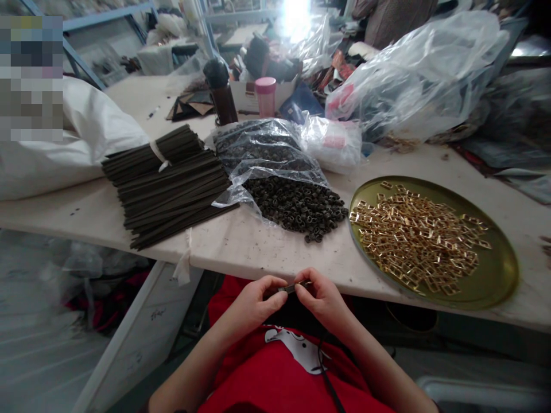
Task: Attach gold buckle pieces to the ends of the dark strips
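Just below the table's front edge, my left hand (pixel 260 301) and my right hand (pixel 317 295) pinch a small dark strip (pixel 289 288) between them. The strip's far ends are hidden by the fingers. Dark flat strips (pixel 172 189), partly tied with a white band, lie in a stack at the left of the table. Small dark loops (pixel 301 206) spill from a clear plastic bag (pixel 267 143) in the middle. Gold-coloured metal buckles (pixel 422 241) lie heaped on a round green-gold tray (pixel 499 275) at the right.
Behind the strips and loops stand a dark bottle (pixel 221 94) and a pink-lidded jar (pixel 266 97). Large clear plastic bags (pixel 422 74) fill the back right. A white sack (pixel 94 126) rests at the left. Part of another person (pixel 396 20) shows at the top.
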Available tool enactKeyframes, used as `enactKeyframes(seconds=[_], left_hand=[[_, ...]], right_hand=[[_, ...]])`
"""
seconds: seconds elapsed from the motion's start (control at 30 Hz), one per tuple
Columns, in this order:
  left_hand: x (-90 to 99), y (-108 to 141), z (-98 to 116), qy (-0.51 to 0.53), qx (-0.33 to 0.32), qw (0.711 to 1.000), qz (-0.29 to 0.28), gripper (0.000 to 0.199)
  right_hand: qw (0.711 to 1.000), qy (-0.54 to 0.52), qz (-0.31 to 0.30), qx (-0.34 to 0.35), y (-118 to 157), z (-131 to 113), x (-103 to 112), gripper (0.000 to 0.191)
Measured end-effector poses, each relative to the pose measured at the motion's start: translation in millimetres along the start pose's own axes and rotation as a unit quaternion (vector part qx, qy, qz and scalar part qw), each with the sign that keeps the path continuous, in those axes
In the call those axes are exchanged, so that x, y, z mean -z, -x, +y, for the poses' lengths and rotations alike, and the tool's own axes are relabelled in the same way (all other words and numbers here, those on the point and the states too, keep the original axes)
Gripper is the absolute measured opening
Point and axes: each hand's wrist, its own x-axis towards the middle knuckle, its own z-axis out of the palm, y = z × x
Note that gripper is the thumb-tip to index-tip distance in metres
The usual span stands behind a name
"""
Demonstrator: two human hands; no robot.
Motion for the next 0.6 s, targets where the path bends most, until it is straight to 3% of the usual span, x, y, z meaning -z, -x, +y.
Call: enactKeyframes(seconds=[0.23, 0.4, 0.6], left_hand=[[-8.3, -3.8, -7.5, -0.056, 0.01, 0.998, 0.039, 0.013], [-9.8, -3.2, -8.6, -0.014, 0.036, 0.999, 0.027, 0.011], [-9.8, -2.0, -5.0, 0.002, 0.033, 0.999, 0.042, 0.006]], right_hand=[[0.999, -0.026, -0.021, -0.015, 1.5, 1.7, -6.8, 0.009], [0.997, -0.073, -0.011, -0.029, 1.9, 5.6, -8.7, 0.02], [0.997, -0.08, 0.001, 0.005, 0.6, 7.6, -6.7, 0.028]])
